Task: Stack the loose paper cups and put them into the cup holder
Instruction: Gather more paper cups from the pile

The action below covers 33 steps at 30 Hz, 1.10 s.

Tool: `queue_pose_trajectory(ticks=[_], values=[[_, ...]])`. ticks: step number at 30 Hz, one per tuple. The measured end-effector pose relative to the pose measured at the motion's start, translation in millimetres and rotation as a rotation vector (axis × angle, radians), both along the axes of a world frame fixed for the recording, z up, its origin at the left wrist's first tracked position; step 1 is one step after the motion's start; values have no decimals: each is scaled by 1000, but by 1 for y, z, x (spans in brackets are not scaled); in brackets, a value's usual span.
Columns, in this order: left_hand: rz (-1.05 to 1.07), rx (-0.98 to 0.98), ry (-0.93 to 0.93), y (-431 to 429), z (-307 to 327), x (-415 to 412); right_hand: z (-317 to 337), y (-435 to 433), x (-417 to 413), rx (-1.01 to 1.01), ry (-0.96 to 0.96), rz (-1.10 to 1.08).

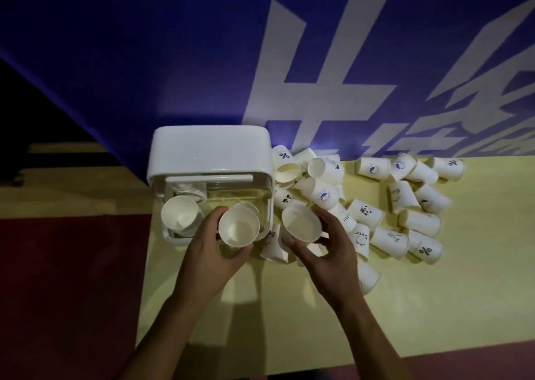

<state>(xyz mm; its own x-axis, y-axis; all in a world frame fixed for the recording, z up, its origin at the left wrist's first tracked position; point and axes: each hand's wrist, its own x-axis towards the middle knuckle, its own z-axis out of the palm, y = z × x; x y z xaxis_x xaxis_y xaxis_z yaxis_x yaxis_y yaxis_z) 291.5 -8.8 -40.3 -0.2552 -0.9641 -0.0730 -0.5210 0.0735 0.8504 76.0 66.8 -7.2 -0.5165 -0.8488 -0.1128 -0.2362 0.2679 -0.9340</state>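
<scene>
Left hand (211,252) gripping white cup (238,226), right hand (327,252) gripping second cup (301,223) (both mouth-up), beside cup holder (211,154)

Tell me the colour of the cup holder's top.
White and glossy; the cup holder shows best in the head view.

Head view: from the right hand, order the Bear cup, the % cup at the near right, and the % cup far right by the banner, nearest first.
1. Bear cup, lying just right of the right hand.
2. Near % cup, farther right, at the pile's front edge.
3. Far % cup, back right, by the banner.
</scene>
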Motion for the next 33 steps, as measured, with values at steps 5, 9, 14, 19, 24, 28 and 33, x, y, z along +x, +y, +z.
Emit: queue_pose_trajectory(ticks=[5, 9, 14, 19, 24, 28, 33], values=[[-22, -50, -45, -24, -15, -7, -2, -5, 12, 10, 7, 0], [-46, -125, -151, -37, -29, -18, -4, -9, 9, 17, -5, 3], [-97, -70, -256, -44, -50, -23, -6, -9, 6, 12, -19, -3], [-132, 11, -292, -50, -61, -23, -12, -12, 2, 13, -8, 8], [-98, 76, -248, -54, -62, -21, -16, -24, 6, 4, 31, 74], [-107, 133, -260, -56, -60, -19, -22, -41, 21, -22, 83, 163], [-71, 229, -158, -45, -54, 0, -37, -63, 40, -35, 140, 273]])
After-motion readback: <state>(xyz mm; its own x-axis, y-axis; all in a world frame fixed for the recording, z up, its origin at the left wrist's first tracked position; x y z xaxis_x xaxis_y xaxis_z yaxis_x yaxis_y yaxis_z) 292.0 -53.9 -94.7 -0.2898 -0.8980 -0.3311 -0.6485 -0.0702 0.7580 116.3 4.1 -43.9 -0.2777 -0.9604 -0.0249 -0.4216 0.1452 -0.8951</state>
